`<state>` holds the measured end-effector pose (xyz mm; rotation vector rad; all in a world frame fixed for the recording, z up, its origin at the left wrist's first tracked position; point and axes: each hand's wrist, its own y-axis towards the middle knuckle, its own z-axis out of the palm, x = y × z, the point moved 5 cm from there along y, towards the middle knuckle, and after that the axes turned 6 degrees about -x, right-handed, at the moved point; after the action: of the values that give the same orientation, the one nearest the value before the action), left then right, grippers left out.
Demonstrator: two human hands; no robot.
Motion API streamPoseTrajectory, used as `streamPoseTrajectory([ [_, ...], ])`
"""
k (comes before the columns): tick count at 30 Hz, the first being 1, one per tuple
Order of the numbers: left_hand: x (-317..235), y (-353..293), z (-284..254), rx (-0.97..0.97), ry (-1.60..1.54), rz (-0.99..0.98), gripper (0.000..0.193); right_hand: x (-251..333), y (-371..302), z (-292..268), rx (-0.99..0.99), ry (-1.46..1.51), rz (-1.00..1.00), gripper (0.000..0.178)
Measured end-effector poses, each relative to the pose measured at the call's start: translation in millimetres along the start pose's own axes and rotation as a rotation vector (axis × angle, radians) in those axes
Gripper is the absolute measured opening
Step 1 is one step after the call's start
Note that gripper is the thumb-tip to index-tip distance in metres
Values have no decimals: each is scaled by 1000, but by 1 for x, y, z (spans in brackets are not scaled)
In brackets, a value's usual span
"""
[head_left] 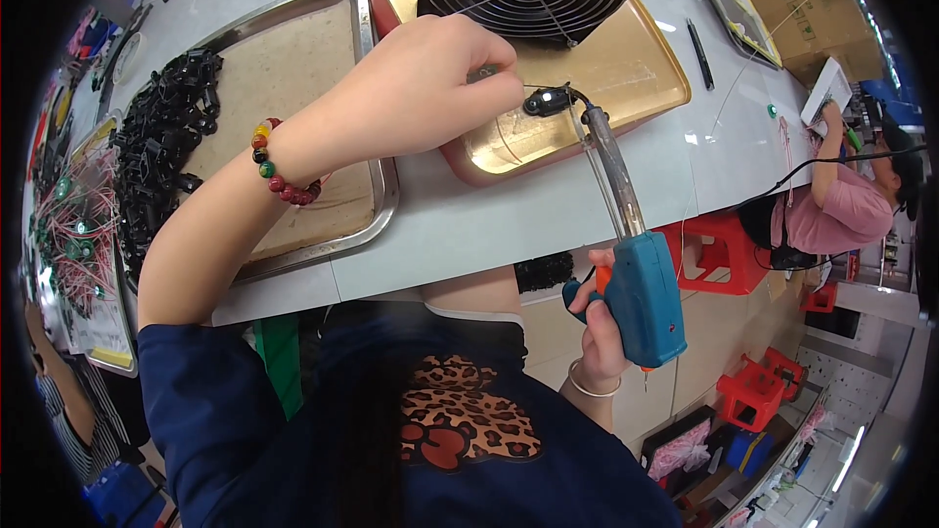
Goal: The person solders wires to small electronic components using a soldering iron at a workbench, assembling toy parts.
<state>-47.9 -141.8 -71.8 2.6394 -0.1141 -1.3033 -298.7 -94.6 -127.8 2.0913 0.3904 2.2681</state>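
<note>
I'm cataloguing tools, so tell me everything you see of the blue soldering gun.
The blue soldering gun has a teal-blue, pistol-like body that looks like hard plastic, with an orange trigger-like piece. A long, brownish-silver metal barrel, with a thinner rod alongside, points away from the person, reaches over the near edge of the gold tray and ends in a dark, bent tip. The right hand grips it. The tip is at a small black part; whether they touch is unclear.

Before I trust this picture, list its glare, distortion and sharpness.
Head view: glare brightens the gold tray; head view: the front edge of the table bows; head view: corners fall to black, while the gun looks fairly sharp.
</note>
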Motion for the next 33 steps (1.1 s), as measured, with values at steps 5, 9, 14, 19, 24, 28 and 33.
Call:
streamPoseTrajectory([
  [5, 0, 0, -1, -6, 10, 8, 27, 5, 1, 7, -10, -20, -24, 47],
  [9, -2, 0, -1, -4, -9, -1, 27, 6, 2, 5, -21, -27, -36, 49],
  [14, 1, 0, -1, -14, -24, 11, 27, 5, 3, 3, -31, -11, -70, 49],
  [19, -2, 0, -2, -15, -2, 21, 27, 6, 3, 1, -53, 15, -68, 49],
  [24, 0, 1, -1, -10, 0, 14, 25, 7, 2, 0, -51, 11, -77, 49],
  [28, 1, 0, 0, -14, -11, 10, 25, 7, 2, -2, -56, 19, -82, 49],
  [33, 1, 0, 0, -8, -14, 4, 25, 8, 0, -5, -51, 13, -96, 49],
])
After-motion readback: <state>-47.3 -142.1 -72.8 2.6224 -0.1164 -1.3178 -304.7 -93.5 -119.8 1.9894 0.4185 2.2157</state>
